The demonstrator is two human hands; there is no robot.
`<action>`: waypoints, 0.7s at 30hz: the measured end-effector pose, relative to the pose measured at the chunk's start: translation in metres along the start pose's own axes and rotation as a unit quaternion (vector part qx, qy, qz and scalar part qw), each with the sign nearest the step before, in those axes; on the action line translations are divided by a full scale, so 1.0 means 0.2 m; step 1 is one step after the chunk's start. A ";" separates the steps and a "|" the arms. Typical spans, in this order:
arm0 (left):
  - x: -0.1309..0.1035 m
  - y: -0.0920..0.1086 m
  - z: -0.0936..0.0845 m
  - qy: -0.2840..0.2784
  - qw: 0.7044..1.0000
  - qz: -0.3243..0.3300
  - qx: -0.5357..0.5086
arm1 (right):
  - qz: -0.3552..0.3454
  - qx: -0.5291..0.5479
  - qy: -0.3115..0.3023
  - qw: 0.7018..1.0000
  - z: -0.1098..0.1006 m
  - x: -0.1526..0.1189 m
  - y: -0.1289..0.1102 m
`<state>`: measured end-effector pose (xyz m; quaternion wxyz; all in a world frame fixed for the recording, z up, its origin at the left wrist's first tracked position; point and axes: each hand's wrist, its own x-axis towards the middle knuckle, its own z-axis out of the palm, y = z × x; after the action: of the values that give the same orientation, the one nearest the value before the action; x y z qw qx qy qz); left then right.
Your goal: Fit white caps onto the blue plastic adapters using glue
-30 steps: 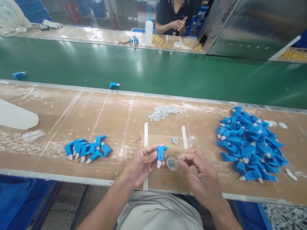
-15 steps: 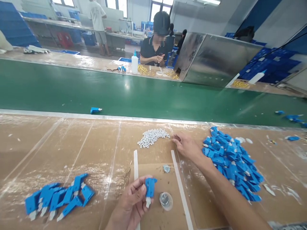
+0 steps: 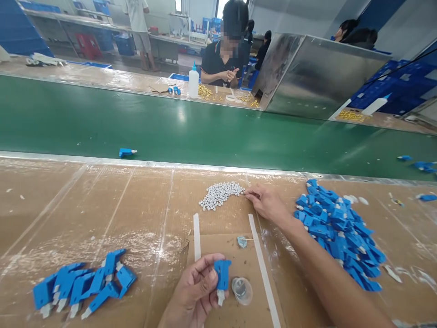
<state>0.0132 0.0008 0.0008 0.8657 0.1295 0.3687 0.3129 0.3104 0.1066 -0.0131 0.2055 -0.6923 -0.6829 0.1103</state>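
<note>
In my left hand [image 3: 195, 291] is a blue plastic part [image 3: 222, 274] with a white tip pointing down, pinched between thumb and fingers. My right hand [image 3: 268, 203] reaches to the right end of a pile of small grey-white pieces [image 3: 221, 195]. Its thumb and fingertips are pinched together at the pile's edge; whatever is between them is too small to make out. Just right of the held part stands a small clear cup [image 3: 242, 291]. Behind the cup lies a light-blue blob [image 3: 242, 242] with a thin stick in it.
A large heap of blue parts [image 3: 336, 232] lies beside my right forearm, a smaller group [image 3: 82, 282] at left. Beyond the table edge runs a green conveyor belt [image 3: 191, 130] carrying a few blue parts. Across it sits a co-worker [image 3: 223, 61] near a white bottle [image 3: 193, 83].
The view has shifted slightly. My right hand's fingertips have closed in on the edge of the grey-white pile. The lone blue part on the belt has moved left. My left hand keeps its hold.
</note>
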 end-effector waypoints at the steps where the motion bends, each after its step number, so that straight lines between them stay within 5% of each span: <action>1: 0.00 0.00 0.00 -0.005 1.000 0.000 0.000 | 0.005 -0.001 -0.001 1.000 0.00 0.00 0.00; 13: 0.00 0.00 -0.01 -0.028 1.000 -0.003 -0.001 | 0.011 0.035 -0.053 0.998 -0.12 0.02 0.04; 21: 0.00 0.01 0.00 -0.025 1.000 -0.008 -0.008 | -0.021 0.004 -0.069 0.997 -0.10 0.06 -0.02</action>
<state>0.0131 0.0017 0.0019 0.8781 0.1277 0.3456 0.3053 0.3161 0.1159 0.0079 0.1629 -0.6675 -0.7095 0.1566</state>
